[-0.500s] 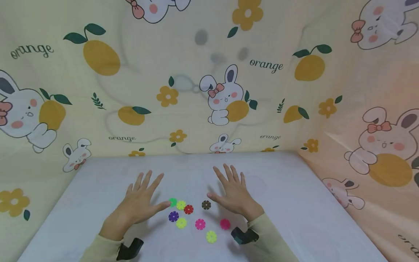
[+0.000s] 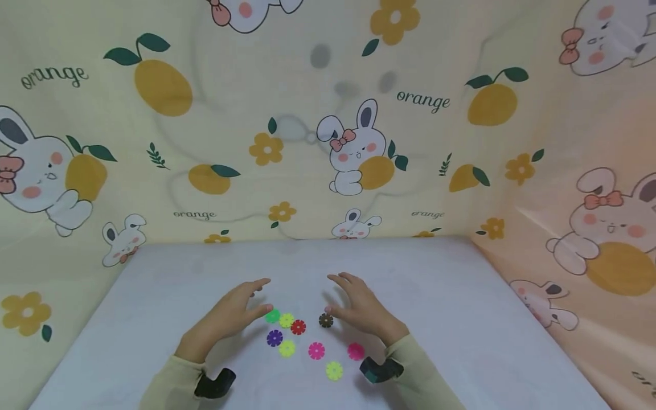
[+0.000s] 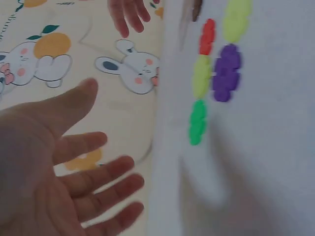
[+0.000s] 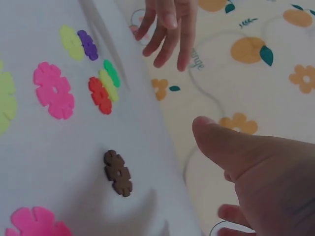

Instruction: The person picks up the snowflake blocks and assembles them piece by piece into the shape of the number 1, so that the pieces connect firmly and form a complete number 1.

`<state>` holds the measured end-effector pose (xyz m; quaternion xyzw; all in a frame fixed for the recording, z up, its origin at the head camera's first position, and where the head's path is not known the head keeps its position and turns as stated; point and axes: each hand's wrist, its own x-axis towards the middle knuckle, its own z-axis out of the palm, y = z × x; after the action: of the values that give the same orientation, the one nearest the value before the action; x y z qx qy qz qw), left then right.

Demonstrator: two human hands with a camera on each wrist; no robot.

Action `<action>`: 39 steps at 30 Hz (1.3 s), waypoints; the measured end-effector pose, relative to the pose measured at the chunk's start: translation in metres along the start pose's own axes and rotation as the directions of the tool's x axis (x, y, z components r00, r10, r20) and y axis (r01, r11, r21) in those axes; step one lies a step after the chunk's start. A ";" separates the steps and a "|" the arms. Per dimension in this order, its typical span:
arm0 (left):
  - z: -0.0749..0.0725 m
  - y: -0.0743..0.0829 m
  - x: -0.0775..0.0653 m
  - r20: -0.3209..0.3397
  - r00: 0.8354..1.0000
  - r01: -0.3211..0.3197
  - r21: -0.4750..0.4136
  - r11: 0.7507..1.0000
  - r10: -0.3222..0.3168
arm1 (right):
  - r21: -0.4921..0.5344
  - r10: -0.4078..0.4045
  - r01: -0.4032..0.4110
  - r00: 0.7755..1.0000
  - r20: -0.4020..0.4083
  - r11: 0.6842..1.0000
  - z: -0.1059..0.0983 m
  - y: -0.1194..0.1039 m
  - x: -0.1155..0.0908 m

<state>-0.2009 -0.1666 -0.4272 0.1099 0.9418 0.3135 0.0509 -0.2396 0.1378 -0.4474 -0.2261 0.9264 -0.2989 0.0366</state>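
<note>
Readable on the cloth [image 2: 230, 85]: "orange" [image 2: 423, 99] in dark, looping script, printed large at upper left and right of centre, then smaller, twice, low above the desk [image 2: 492, 324]; partly cut off at lower right. Around the lettering, rabbits [image 2: 353, 159], fruit [image 2: 163, 88] and flowers [image 2: 266, 150]. Flat on the desk, between the forearms, petal-edged discs: green [image 2: 273, 316], yellow [image 2: 287, 320] and red [image 2: 298, 327] in a close slanting row; just nearer, purple [image 2: 274, 337] and another yellow [image 2: 287, 348]; farther right, brown [image 2: 326, 322]; nearer still, two pinks [image 2: 316, 351] and a third yellow [image 2: 334, 371]. Over the desk, apart from the discs, both hands: left [image 2: 228, 313] nearest green, right [image 2: 364, 307] nearest brown, fingers loosely extended, grasping nothing.
</note>
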 end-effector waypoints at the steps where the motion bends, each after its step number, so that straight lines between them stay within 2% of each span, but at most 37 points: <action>1: 0.002 -0.001 0.001 0.003 1.000 0.004 -0.022 1.000 -0.004 | 0.008 0.001 -0.001 1.000 0.009 1.000 0.002 0.001 0.000; 7: 0.016 -0.007 0.009 0.017 1.000 0.011 -0.086 0.996 -0.009 | 0.060 -0.034 0.030 0.998 0.052 0.998 0.011 0.006 0.000; 13: 0.028 -0.015 0.012 0.028 1.000 0.008 -0.043 0.999 -0.007 | 0.091 -0.034 0.026 0.995 0.092 0.996 0.017 0.004 0.001; 23: 0.041 -0.019 0.014 0.016 1.000 0.023 0.010 1.000 -0.023 | -0.048 -0.013 0.018 0.996 0.083 0.999 0.029 0.005 0.004; 31: 0.045 -0.018 0.015 -0.039 0.999 0.028 0.083 0.996 -0.025 | -0.094 0.002 0.004 0.998 0.063 0.996 0.032 0.004 0.004; 39: 0.044 -0.018 0.018 -0.026 1.000 0.003 0.101 0.995 0.000 | 0.052 0.025 -0.031 0.994 0.110 0.998 0.027 0.006 0.000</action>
<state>-0.2147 -0.1508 -0.4732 0.1075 0.9572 0.2666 0.0334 -0.2363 0.1280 -0.4727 -0.2279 0.9177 -0.3103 0.0975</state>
